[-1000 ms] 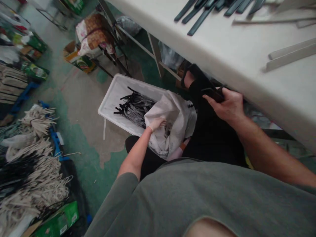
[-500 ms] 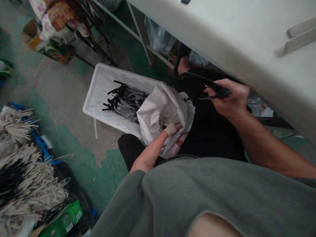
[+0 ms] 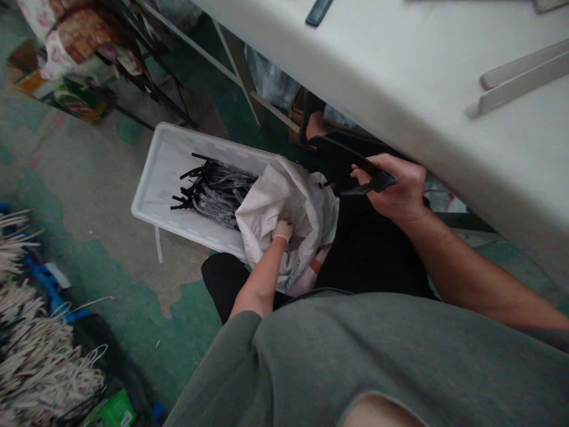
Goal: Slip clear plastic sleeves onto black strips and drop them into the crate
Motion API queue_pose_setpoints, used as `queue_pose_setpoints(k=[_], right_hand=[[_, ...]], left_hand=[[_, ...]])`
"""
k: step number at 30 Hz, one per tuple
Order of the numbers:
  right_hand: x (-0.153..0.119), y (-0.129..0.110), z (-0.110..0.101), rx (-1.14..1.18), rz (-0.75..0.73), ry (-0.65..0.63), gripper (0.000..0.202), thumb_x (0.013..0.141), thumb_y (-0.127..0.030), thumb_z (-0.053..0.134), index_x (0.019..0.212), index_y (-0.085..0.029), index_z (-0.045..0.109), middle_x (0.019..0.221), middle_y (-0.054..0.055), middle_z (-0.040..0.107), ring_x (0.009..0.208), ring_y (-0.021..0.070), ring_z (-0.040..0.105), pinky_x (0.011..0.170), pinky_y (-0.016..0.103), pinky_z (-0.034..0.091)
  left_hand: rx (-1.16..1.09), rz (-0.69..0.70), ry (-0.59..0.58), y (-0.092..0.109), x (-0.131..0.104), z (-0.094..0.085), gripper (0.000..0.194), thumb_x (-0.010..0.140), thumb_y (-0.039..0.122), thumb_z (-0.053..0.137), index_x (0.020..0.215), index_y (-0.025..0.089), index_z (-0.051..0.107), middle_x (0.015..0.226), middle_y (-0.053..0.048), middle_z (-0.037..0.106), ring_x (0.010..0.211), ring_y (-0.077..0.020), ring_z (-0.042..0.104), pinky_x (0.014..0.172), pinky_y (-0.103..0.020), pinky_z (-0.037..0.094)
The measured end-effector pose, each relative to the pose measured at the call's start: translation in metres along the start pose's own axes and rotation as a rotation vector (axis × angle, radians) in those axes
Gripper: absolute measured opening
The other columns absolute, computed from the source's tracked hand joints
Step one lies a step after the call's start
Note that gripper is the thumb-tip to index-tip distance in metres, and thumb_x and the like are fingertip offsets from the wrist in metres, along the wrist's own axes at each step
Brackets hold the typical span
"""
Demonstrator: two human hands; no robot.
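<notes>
My right hand (image 3: 393, 181) is closed around a black strap (image 3: 351, 148), folded so that its ends point left, above my dark-trousered leg and beside the table edge. Down inside a whitish woven sack (image 3: 262, 196) is my left hand (image 3: 283, 230), with a thin band at the wrist. Its fingers look curled, and whatever they may hold is hidden by the hand and the sack folds. The sack's open mouth rests over the near end of a white plastic bin (image 3: 151, 201). In that bin lies a bundle of black straps (image 3: 217, 187), partly under the sack.
A white-topped table (image 3: 377, 65) runs along the upper right, carrying pale strips (image 3: 524, 77) and a dark strap piece (image 3: 319, 12). Heaps of beige cords (image 3: 48, 356) lie at lower left. A chair with a patterned cover (image 3: 84, 35) and a cardboard box (image 3: 75, 98) are upper left.
My left hand has pulled back left within the sack and its fingers look more curled. My right hand still grips the strap. The view has shifted, sliding the surroundings leftward.
</notes>
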State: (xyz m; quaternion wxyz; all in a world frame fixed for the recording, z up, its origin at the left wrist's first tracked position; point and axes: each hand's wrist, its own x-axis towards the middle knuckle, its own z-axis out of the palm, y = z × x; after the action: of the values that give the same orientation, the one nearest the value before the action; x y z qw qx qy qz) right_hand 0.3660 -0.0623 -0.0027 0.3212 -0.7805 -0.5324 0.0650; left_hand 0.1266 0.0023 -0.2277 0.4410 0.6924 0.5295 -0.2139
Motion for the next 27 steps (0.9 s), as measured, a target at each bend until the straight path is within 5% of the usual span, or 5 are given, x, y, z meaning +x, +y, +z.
queue_pose_setpoints(k=[8, 14, 17, 23, 27], right_hand=[[0.001, 0.002, 0.003, 0.069, 0.079, -0.019, 0.020, 0.081, -0.030, 0.063, 0.098, -0.023, 0.070, 0.096, 0.006, 0.074, 0.089, 0.0261, 0.069, 0.081, 0.035, 0.051], [0.006, 0.008, 0.003, 0.148, 0.091, -0.013, 0.020, 0.080, -0.032, 0.066, 0.096, -0.022, 0.069, 0.094, 0.008, 0.074, 0.096, 0.0292, 0.067, 0.078, 0.034, 0.050], [0.011, 0.002, 0.000, 0.245, 0.150, -0.008, 0.021, 0.079, -0.039, 0.069, 0.088, -0.020, 0.069, 0.081, 0.007, 0.072, 0.081, 0.0260, 0.067, 0.067, 0.032, 0.050], [-0.023, -0.044, -0.008, 0.895, 0.311, -0.611, 0.038, 0.074, -0.047, 0.071, 0.088, -0.012, 0.071, 0.058, 0.002, 0.064, 0.038, 0.0078, 0.036, 0.038, 0.024, 0.027], [-0.055, -0.069, -0.004, 1.055, 0.303, -0.661, 0.043, 0.070, -0.047, 0.075, 0.091, -0.010, 0.074, 0.069, 0.005, 0.071, 0.038, 0.0044, 0.035, 0.036, 0.023, 0.023]], left_hand=[[-0.005, 0.065, 0.089, -0.023, -0.076, -0.051, 0.029, 0.092, 0.035, 0.055, 0.088, 0.018, 0.077, 0.102, -0.014, 0.075, 0.105, -0.0268, 0.066, 0.096, -0.034, 0.046], [-0.555, 0.179, 0.413, -0.024, -0.159, -0.081, 0.027, 0.089, 0.038, 0.058, 0.086, 0.018, 0.077, 0.085, -0.003, 0.074, 0.091, -0.0206, 0.067, 0.087, -0.030, 0.049], [-0.607, 0.284, 0.631, -0.011, -0.196, -0.091, 0.029, 0.089, 0.042, 0.058, 0.088, 0.019, 0.077, 0.088, -0.003, 0.074, 0.090, -0.0195, 0.067, 0.087, -0.029, 0.050], [-0.544, 0.459, 0.822, 0.014, -0.238, -0.103, 0.029, 0.087, 0.046, 0.062, 0.089, 0.021, 0.077, 0.091, -0.005, 0.075, 0.090, -0.0206, 0.069, 0.089, -0.031, 0.052], [-0.591, 0.478, 0.840, 0.017, -0.255, -0.110, 0.032, 0.086, 0.050, 0.064, 0.087, 0.021, 0.077, 0.088, -0.005, 0.075, 0.084, -0.0194, 0.068, 0.081, -0.030, 0.053]])
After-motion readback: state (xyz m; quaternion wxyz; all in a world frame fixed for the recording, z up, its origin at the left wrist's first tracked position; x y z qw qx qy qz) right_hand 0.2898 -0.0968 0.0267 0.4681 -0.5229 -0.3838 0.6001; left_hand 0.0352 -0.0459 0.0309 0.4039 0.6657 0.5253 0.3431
